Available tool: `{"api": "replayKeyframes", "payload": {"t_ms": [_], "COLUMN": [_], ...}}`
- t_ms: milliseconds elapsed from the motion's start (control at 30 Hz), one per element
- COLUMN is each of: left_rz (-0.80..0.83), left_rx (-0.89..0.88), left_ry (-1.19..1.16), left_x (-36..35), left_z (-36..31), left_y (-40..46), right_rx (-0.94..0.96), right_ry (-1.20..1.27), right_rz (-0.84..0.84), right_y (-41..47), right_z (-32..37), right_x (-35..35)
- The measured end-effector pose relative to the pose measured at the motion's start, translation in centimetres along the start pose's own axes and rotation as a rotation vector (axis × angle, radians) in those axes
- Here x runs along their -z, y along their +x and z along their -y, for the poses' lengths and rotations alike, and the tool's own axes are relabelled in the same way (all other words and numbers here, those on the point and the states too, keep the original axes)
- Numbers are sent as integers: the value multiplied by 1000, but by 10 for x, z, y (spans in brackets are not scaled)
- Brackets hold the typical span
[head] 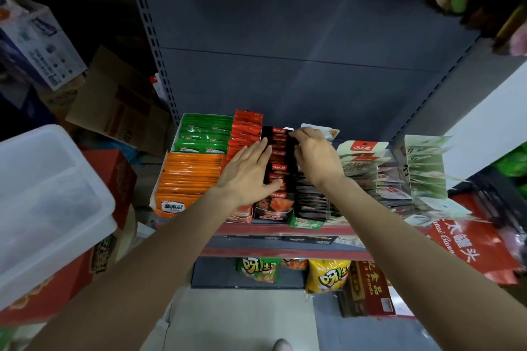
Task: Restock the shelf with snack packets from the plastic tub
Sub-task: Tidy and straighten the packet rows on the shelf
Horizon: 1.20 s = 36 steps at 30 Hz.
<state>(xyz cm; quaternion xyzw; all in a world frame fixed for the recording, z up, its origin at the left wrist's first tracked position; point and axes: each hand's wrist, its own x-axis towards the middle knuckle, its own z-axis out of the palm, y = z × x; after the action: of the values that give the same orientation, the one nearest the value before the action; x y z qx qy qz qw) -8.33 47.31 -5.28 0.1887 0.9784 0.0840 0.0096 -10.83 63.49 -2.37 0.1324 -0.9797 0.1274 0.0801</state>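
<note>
A shelf point(285, 229) with a red front edge holds rows of snack packets standing in display boxes. My left hand point(248, 171) lies flat with straight fingers against the left side of the black-and-red packet row point(278, 168), thumb at its front. My right hand point(316, 155) reaches over the back of the same row, its fingers curled round the rear black packets near a white packet point(328, 131). The clear plastic tub point(42, 196) sits at the left on a red carton, and I see nothing inside it.
Orange packets point(188, 177), green packets point(205, 132) and red packets point(246, 128) fill the shelf's left part. Pale packets point(362, 157) and green-white ones point(425, 165) stand at the right. Cardboard boxes point(114, 102) pile up at the left. Chip bags point(328, 276) sit on the lower shelf.
</note>
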Motion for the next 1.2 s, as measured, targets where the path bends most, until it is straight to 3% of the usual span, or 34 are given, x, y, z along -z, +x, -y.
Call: {"api": "replayKeyframes", "payload": {"t_ms": [233,367,500,700,867,967,1067,1200], "left_rz": [30,-52,-4,57,144,130,162,225], "left_rx": [-4,-14,-16,28,78,69,55,52], "left_ry": [87,66,85,94,84,62,93,134], "left_x": [-2,-5,-6,-10,-7,-4,-2,2], "left_z": [10,13,12,0,-3,-1,2,4], "left_y": [9,2,3,7,23,24,26,35], "right_rx": [85,86,90,99,61,107,161,171], "right_ry": [-257,-282,-321,-173,-18,-200,-401,-475], "right_rz": [112,134,226,402,256,174,300,387], "right_y": [41,50,53,69,39,8,-4,12], "right_z": [-2,1,4,-4,2,-1,-3,-1], "right_x": [-26,-27,-30,-24,-18,-16,-23,-20]}}
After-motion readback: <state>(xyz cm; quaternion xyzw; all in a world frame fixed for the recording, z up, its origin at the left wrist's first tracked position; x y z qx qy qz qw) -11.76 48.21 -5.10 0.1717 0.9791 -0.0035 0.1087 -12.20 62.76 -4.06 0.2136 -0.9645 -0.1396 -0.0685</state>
